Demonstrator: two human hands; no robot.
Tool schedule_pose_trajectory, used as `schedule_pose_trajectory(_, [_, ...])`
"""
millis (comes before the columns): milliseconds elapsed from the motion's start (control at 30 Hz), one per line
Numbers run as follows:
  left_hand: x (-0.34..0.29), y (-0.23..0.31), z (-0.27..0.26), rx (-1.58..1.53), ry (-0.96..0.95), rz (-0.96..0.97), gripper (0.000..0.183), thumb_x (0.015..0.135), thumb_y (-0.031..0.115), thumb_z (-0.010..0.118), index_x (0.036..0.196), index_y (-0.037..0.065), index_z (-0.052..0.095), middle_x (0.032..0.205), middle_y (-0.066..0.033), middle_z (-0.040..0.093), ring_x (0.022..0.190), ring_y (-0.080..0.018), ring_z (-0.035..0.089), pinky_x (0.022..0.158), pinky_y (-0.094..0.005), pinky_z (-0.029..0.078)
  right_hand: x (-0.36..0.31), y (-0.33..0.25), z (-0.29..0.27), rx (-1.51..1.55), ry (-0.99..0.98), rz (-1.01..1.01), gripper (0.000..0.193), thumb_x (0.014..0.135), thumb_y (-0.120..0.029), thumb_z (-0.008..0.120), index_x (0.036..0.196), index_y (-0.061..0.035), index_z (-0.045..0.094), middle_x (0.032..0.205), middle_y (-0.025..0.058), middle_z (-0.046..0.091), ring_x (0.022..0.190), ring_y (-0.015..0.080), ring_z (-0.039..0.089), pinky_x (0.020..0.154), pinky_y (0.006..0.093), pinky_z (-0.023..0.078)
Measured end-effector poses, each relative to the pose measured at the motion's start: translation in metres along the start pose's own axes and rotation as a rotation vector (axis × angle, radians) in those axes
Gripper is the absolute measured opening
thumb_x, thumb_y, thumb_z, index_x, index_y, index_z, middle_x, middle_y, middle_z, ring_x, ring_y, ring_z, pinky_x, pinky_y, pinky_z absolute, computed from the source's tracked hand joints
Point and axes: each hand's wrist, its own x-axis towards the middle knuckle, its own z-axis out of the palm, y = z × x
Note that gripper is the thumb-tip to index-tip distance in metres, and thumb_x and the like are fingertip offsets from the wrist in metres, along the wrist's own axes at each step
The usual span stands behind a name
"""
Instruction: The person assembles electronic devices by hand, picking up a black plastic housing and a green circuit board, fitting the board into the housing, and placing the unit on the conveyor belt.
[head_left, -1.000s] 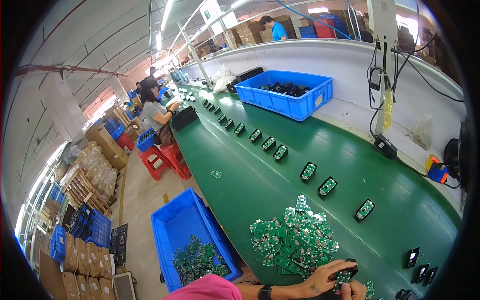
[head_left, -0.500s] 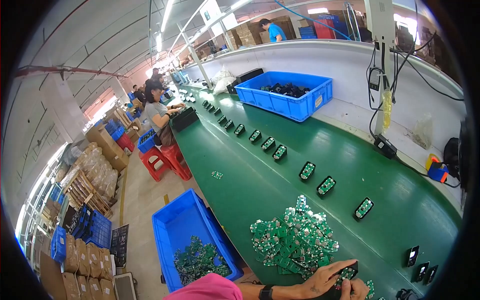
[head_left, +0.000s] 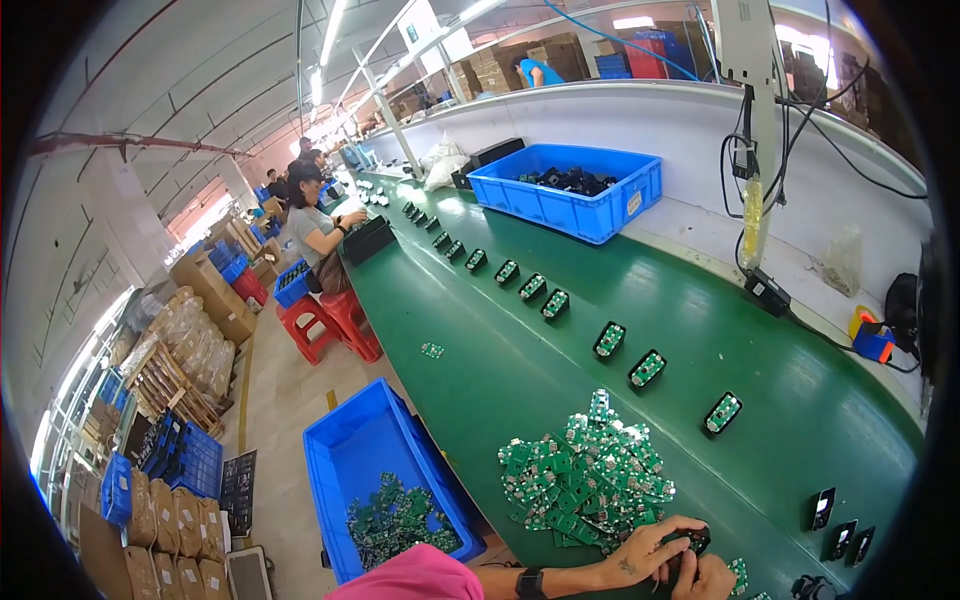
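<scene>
Low in the view, my left hand (head_left: 645,550) is closed around a small black plastic housing (head_left: 698,538). My right hand (head_left: 704,578) presses at its near side, fingers bent and closed on it; how the board sits inside is mostly hidden by my fingers. Beside my left hand lies a big heap of green circuit boards (head_left: 585,475). A few more boards (head_left: 738,575) show just right of my right hand. Farther right on the green bench stand several black housings (head_left: 823,508) with no green board showing.
A row of housings with boards (head_left: 648,369) runs up the green bench (head_left: 480,370). At left is a blue bin (head_left: 335,440) of boards; a blue bin (head_left: 560,205) of black parts sits against the back wall. One co-worker (head_left: 315,215) sits at the far left edge.
The housing in my hands has tilted, so the green board seen in it before no longer shows. My hands have shifted slightly. The co-worker behind the partition has bent lower.
</scene>
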Motion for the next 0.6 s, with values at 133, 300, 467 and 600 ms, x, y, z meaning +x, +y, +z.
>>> schedule_pose_trajectory(133, [0.001, -0.003, 0.000, 0.027, -0.004, 0.034, 0.034, 0.105, 0.019, 0.049, 0.137, 0.010, 0.051, 0.084, -0.0065, 0.064, 0.057, -0.0091, 0.060, 0.052, -0.0235, 0.051, 0.011, -0.016, -0.010, 0.180, -0.088, 0.169, 0.027, 0.097, -0.025, 0.058, 0.106, -0.0007, 0.063, 0.092, 0.0261, 0.065, 0.084, 0.0449, 0.063, 0.072, 0.0477, 0.049])
schedule_pose_trajectory(300, [0.000, -0.009, 0.003, 0.090, 0.012, 0.172, 0.029, 0.104, 0.015, 0.048, 0.133, 0.009, 0.050, 0.085, -0.0088, 0.064, 0.054, -0.0111, 0.060, 0.049, -0.0251, 0.051, 0.011, -0.008, 0.000, 0.425, -0.050, 0.112, 0.044, 0.099, -0.018, 0.054, 0.141, -0.0035, 0.051, 0.117, 0.0287, 0.064, 0.100, 0.0424, 0.065, 0.084, 0.0439, 0.052])
schedule_pose_trajectory(467, [-0.001, -0.011, 0.006, 0.088, 0.040, 0.168, 0.028, 0.103, 0.011, 0.050, 0.131, 0.008, 0.051, 0.081, -0.0097, 0.064, 0.055, -0.0117, 0.060, 0.050, -0.0264, 0.049, 0.007, -0.007, 0.011, 0.348, 0.014, 0.110, 0.038, 0.099, -0.015, 0.052, 0.134, -0.0017, 0.056, 0.115, 0.0278, 0.065, 0.102, 0.0423, 0.065, 0.086, 0.0435, 0.053])
schedule_pose_trajectory(600, [-0.005, -0.011, 0.010, 0.113, 0.085, 0.197, 0.028, 0.103, 0.009, 0.050, 0.130, 0.008, 0.052, 0.079, -0.0102, 0.063, 0.056, -0.0123, 0.060, 0.050, -0.0270, 0.049, 0.004, -0.010, 0.016, 0.296, 0.123, 0.051, 0.034, 0.099, -0.014, 0.052, 0.129, 0.0000, 0.060, 0.115, 0.0271, 0.065, 0.104, 0.0425, 0.065, 0.086, 0.0432, 0.053])
